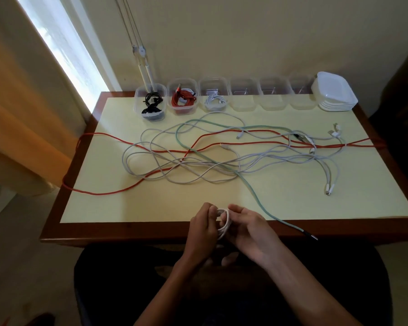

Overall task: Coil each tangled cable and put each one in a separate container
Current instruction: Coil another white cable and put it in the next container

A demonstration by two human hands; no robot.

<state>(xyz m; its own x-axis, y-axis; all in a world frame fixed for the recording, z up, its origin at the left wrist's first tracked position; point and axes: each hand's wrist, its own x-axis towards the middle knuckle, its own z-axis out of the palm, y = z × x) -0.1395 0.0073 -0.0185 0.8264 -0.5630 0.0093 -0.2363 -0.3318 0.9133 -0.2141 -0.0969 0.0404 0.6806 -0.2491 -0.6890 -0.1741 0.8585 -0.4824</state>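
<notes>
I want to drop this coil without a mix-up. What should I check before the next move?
1. White coil gripped by left hand and right hand: ok.
2. Coil free of the tangle: cannot tell.
3. Fourth container empty: ok.
4. Black, red, white cables each boxed alone: ok.
5. Green cable off the table edge: not ok.

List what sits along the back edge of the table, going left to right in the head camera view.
Container with black cable → container with red cable → container with white cable → three empty containers → stack of lids.
</notes>
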